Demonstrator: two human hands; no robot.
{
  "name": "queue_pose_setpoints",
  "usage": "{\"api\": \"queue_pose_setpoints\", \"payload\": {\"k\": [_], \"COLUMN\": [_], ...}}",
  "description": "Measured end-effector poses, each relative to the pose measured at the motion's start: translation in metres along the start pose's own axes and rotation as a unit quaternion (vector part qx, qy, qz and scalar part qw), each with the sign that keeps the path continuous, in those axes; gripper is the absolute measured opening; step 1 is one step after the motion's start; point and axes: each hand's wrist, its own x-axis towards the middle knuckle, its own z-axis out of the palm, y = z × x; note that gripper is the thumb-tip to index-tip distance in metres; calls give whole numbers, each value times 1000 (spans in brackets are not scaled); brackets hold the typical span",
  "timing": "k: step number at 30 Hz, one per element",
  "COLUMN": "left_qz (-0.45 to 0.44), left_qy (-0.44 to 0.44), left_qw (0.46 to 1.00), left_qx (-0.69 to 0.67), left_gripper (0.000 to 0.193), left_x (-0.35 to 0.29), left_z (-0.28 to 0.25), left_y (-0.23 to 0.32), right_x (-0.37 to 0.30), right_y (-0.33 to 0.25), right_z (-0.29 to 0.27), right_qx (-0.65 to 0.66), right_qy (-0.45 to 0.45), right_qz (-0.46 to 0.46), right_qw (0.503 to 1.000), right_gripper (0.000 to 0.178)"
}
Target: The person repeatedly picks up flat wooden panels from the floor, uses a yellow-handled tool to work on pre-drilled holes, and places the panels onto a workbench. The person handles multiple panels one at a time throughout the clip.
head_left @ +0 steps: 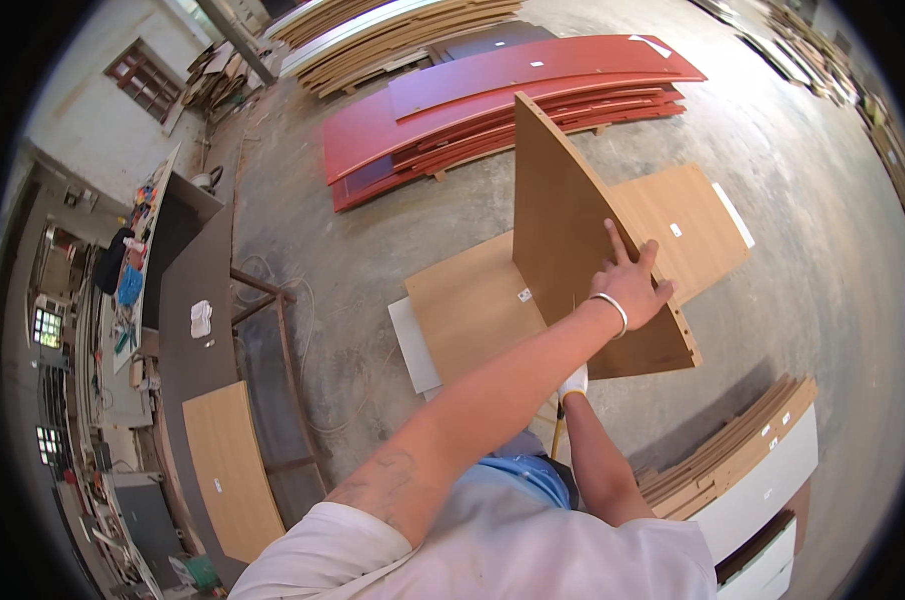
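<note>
A brown wooden panel (563, 215) stands on edge in front of me, between two lighter wood-toned boards: one board (473, 295) on its left and another board (688, 225) on its right. My left hand (633, 275), bare with a pale bracelet at the wrist, grips the standing panel's upper edge, fingers spread across it. Lower down, my right hand (575, 382) wears a white glove and is close to the panel's near lower part. Its fingers are mostly hidden, so what it holds cannot be made out. A thin yellowish rod (558, 432) shows beside the right wrist.
Red panels (513, 90) lie stacked on the floor beyond. A stack of boards (728, 450) is at my near right. On my left is a dark table (198, 300) with a wood-toned board (235, 470); a tool-strewn bench (138, 270) runs behind it.
</note>
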Motion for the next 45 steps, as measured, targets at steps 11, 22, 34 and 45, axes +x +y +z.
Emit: {"api": "queue_pose_setpoints", "payload": {"k": [11, 22, 34, 45], "left_qz": [-1, -13, -6, -36], "left_qy": [4, 2, 7, 19], "left_qw": [1000, 999, 999, 998], "left_qx": [-23, -31, -49, -38], "left_gripper": [76, 76, 76, 75], "left_x": [-5, -3, -1, -12], "left_z": [-3, -4, -4, -8], "left_y": [-4, -9, -13, -23], "right_x": [23, 90, 118, 137], "right_y": [-250, -234, -180, -152], "right_z": [43, 67, 31, 106], "right_qx": [-67, -134, -153, -178], "right_qy": [32, 3, 9, -53], "right_qz": [-144, -100, -82, -94], "right_qw": [987, 986, 985, 978], "right_gripper": [50, 50, 49, 48]}}
